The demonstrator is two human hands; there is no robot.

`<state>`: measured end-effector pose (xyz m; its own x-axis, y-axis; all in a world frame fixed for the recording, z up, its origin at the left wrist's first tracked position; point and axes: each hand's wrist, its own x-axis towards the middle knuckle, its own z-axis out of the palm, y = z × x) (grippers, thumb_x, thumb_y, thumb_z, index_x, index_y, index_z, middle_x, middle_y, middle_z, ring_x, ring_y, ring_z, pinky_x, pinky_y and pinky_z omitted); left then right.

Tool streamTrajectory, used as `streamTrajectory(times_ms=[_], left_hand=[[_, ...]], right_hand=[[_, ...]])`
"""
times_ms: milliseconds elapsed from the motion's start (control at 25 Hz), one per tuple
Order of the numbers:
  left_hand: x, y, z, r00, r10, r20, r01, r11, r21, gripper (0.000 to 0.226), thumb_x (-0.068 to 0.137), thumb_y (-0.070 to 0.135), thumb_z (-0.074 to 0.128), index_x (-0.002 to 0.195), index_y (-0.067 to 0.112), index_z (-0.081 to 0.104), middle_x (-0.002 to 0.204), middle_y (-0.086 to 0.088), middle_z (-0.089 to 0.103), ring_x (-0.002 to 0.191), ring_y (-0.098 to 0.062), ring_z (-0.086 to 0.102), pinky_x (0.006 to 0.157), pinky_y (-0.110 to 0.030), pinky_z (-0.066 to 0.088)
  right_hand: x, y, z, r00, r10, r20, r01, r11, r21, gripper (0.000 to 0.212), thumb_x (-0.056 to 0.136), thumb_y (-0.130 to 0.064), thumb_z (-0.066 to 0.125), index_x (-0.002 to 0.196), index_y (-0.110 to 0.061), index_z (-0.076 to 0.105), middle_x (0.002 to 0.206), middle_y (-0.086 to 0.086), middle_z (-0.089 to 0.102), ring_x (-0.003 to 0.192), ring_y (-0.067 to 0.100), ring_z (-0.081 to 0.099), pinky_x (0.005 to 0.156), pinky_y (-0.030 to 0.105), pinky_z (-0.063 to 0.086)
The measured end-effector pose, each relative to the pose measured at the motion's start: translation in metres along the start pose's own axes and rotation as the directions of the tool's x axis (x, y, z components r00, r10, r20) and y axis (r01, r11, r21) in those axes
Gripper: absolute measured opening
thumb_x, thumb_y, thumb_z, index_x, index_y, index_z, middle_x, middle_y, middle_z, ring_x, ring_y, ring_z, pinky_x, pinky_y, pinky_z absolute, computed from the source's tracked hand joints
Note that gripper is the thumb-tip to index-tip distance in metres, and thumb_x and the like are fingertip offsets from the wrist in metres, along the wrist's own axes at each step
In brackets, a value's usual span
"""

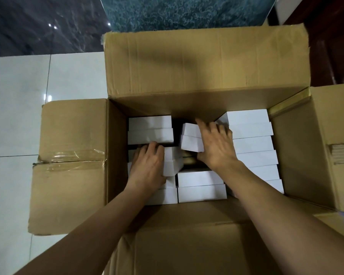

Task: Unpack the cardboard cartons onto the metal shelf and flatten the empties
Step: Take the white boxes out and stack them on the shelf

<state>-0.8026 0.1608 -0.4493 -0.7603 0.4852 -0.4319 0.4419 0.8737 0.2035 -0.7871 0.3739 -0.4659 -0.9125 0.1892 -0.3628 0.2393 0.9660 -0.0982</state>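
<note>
Although the cardboard carton (pixel 206 62) stands open on the tiled floor (pixel 18 106) with its flaps folded out, the unpacking looks only partly done: it is still mostly full of small white boxes, nothing is flattened, and the metal shelf is out of view. Beyond the far flap lies a teal rug (pixel 187 10), and a second carton (pixel 335 120) butts against the right side, so I judge there is at least one more load to come. Inside, a full column of white boxes (pixel 254 143) lines the right wall, while dark gaps in the middle suggest some have been taken out. Both hands are down in the carton. The right hand (pixel 216 147) grips a tilted pair (pixel 192 137) of boxes near the centre, fingers spread over the top and thumb hooked under the near edge. The left hand (pixel 147 165) covers the left stack (pixel 172 161), fingers curled over its far edge, thumb on the near side. Neighbouring boxes pack tightly round both loads and may snag them. Creased clear tape (pixel 76 157) clings to the left flap.
</note>
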Motion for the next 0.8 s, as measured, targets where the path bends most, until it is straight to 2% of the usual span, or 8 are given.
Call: streamTrajectory(times_ms=[200,360,560,800], left_hand=[[-0.012,0.004,-0.015,0.998,0.03,-0.05,-0.034,0.996,-0.081,0.08,0.074,0.032,0.084,0.134,0.021,0.033,0.136,-0.002,0.04,0.124,-0.025,0.041,0.106,-0.036,0.039],[-0.027,0.014,-0.037,0.992,0.051,-0.113,-0.06,0.995,-0.079,0.097,0.073,0.038,0.084,0.15,0.022,0.027,0.143,-0.003,0.038,0.125,-0.028,0.039,0.106,-0.037,0.038],[-0.057,0.031,-0.063,0.969,0.036,-0.244,-0.05,0.997,-0.052,0.094,0.058,0.039,0.092,0.137,0.015,0.047,0.131,-0.009,0.055,0.109,-0.034,0.049,0.089,-0.043,0.045],[-0.095,0.058,-0.096,0.93,0.018,-0.368,-0.07,0.989,-0.127,0.088,0.06,0.042,0.091,0.133,0.018,0.049,0.127,-0.007,0.06,0.112,-0.036,0.048,0.088,-0.049,0.045]], right_hand=[[-0.025,0.005,-0.023,0.999,0.016,-0.044,-0.011,0.993,0.12,0.098,0.072,-0.033,0.083,0.153,-0.027,0.028,0.136,0.009,0.042,0.127,0.033,0.042,0.112,0.042,0.03],[-0.055,0.005,-0.048,0.994,0.084,-0.073,-0.062,0.962,0.265,0.1,0.071,-0.036,0.084,0.152,-0.03,0.026,0.136,0.009,0.039,0.129,0.031,0.041,0.116,0.041,0.025],[-0.1,0.011,-0.083,0.977,0.154,-0.145,-0.085,0.914,0.396,0.094,0.071,-0.04,0.081,0.149,-0.032,0.028,0.129,0.005,0.041,0.125,0.029,0.042,0.112,0.043,0.028],[-0.155,0.021,-0.124,0.951,0.223,-0.216,-0.101,0.88,0.464,0.09,0.07,-0.039,0.08,0.146,-0.032,0.032,0.129,0.002,0.042,0.123,0.026,0.043,0.106,0.04,0.03]])
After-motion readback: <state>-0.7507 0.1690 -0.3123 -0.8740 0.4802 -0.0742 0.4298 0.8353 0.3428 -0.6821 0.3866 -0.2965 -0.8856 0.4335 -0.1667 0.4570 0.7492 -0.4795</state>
